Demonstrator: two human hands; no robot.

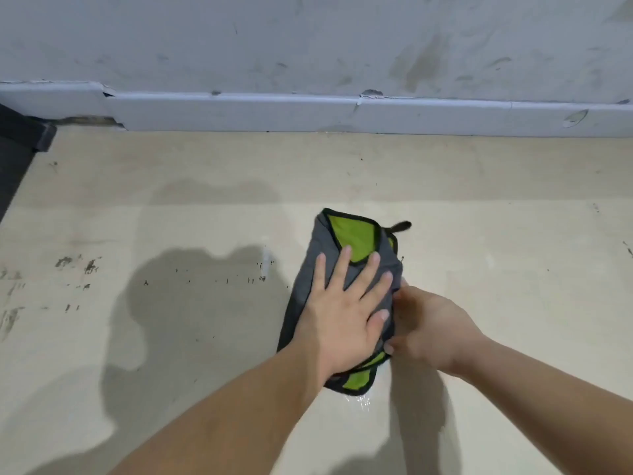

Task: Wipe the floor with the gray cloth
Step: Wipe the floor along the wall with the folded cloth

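Note:
A folded gray cloth (322,248) with a green underside and black trim lies on the beige floor (479,255) in the middle of the view. My left hand (346,310) presses flat on top of it, fingers spread. My right hand (428,327) grips the cloth's right edge, fingers curled around the fold. A small wet patch (359,402) shines on the floor at the cloth's near end.
A scuffed white wall with a chipped baseboard (308,113) runs across the back. Dark dirt specks and smudges (78,265) mark the floor to the left. A dark object (20,138) stands at the far left edge.

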